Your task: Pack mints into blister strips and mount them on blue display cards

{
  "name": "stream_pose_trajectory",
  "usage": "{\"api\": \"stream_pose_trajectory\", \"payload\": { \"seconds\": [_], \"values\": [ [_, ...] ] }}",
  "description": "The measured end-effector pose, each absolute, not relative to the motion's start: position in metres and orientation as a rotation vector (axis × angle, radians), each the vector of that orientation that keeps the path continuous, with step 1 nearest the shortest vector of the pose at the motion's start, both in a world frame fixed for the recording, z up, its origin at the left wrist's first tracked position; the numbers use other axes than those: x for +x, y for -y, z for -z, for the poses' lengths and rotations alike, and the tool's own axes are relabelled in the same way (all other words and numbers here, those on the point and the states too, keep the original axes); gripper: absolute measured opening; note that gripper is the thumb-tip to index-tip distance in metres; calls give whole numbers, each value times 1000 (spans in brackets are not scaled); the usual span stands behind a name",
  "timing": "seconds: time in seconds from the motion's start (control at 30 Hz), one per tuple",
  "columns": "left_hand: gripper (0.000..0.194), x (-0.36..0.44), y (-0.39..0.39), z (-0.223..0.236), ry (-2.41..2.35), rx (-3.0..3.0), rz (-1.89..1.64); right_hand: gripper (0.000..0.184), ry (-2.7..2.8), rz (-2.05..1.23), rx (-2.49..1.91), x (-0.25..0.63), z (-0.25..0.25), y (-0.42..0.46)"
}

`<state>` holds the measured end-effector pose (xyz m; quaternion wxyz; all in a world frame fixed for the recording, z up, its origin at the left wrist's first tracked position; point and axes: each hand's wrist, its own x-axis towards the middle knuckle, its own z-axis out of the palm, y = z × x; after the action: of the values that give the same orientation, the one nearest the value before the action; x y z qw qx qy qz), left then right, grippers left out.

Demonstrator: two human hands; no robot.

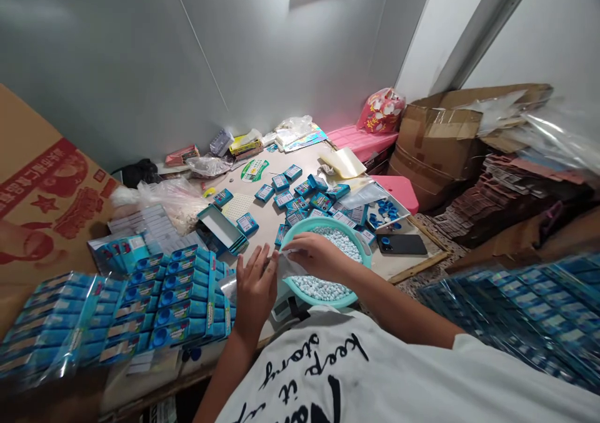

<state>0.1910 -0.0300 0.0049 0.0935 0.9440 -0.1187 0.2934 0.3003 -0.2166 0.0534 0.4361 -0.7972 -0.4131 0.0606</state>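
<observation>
- Hands meet near the middle of the frame: the left hand (257, 282) has its fingers extended and pressed close together, and whether it grips anything I cannot tell; the right hand (313, 254) has its fingers bent in, pinching the edge of a clear, crumpled plastic bag (289, 268).
- That bag lies between the two hands, over the left side of a round teal plastic basin (367, 255).
- Small pale white-and-blue pellets (323, 288) fill much of the basin, under the right hand and forearm.
- Small blue printed cartons (321, 200) lie scattered on the pale surface (398, 263) just above the basin.
- Right of the basin, a flat black phone (407, 244) lies near a shallow white tray holding round blue caps (385, 209).
- An open rectangular teal box (224, 226) stands above the left hand.
- Stacked rows of blue cartons (182, 307) fill the lower left.
- A brown cardboard box with red print (51, 192) stands at the left edge; a tall brown carton (434, 142) stands at the upper right.
</observation>
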Motion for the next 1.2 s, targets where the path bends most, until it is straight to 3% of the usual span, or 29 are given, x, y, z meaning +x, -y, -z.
{"api": "stream_pose_trajectory", "payload": {
  "seconds": [0.33,0.5,0.63,0.8,1.0,1.07,1.2],
  "values": [
    [52,183,37,-10,270,2642,-731,18,967,-232,-1944,291,-46,224],
    [33,192,37,-22,268,2564,-833,20,992,-240,-1907,292,-51,219],
    [29,193,38,-16,231,2464,-920,20,1016,-247,-1869,294,-53,216],
    [15,192,38,-25,43,2276,-572,22,1056,-258,-1866,298,-52,212],
    [17,196,31,-41,-114,2156,-196,18,1079,-349,-1763,300,-50,211],
    [15,195,29,-42,-157,2214,-233,17,1026,-371,-1736,299,-49,211],
    [21,194,33,-41,26,2558,-648,18,817,-412,-1699,298,-45,207]
  ]
}}
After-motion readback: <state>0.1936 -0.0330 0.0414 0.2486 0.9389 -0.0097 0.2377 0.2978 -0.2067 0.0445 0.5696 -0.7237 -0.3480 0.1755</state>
